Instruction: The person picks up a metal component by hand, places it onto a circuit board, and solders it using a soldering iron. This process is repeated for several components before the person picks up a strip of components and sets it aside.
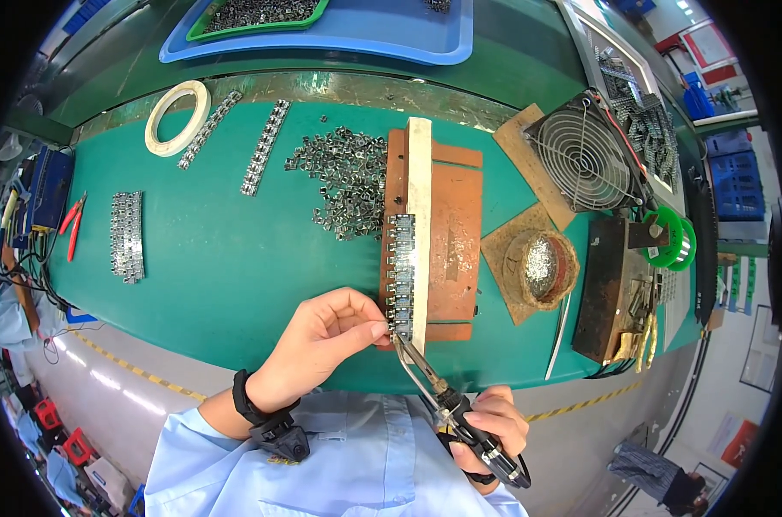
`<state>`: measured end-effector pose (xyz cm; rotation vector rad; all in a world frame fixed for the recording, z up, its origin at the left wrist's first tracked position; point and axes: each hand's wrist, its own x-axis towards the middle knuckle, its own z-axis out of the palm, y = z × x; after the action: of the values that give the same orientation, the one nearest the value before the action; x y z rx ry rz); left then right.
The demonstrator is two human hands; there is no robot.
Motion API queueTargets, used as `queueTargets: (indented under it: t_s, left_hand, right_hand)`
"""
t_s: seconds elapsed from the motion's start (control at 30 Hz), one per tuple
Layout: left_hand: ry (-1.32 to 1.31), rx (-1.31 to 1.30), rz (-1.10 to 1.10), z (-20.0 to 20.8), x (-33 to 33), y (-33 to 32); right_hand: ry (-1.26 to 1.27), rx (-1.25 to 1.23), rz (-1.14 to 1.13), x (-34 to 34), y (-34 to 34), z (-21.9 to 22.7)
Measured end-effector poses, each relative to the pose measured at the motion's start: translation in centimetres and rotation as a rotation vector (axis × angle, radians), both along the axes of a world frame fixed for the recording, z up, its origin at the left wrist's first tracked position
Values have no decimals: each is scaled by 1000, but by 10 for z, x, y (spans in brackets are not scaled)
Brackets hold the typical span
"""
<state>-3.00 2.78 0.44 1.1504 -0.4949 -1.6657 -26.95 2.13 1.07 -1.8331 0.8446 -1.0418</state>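
Note:
My right hand (496,424) is wrapped round a black soldering iron (460,409) that has a thin metal tube alongside it. Its tip meets the near end of a strip of small circuit boards (400,276). That strip lies along a pale bar (419,189) on a brown wooden fixture (454,233). At the strip's near end, my left hand (335,332) pinches with thumb and forefinger; whatever sits between them is too small to make out. A heap of small metal parts (344,181) lies beside the fixture, to its left.
Board strips (127,237), a tape roll (177,118) and red-handled cutters (75,226) lie at left. Right of the fixture are a metal-guarded fan (585,151), a round pot (542,269), a green solder spool (667,239) and tweezers (559,336). A blue tray (391,47) stands behind.

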Motion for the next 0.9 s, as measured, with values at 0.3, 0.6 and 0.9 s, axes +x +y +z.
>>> queueTargets:
  t_s: [0.3,0.6,0.9]
  left_hand:
    - [-1,-5,39,0,-3,2]
    - [-25,2,63,0,-7,3]
    - [-31,12,44,2,-7,1]
  right_hand:
    - [28,-9,38,1,-1,1]
    - [47,-73,44,0,0,0]
    - [3,-74,-545,-8,18,-35]
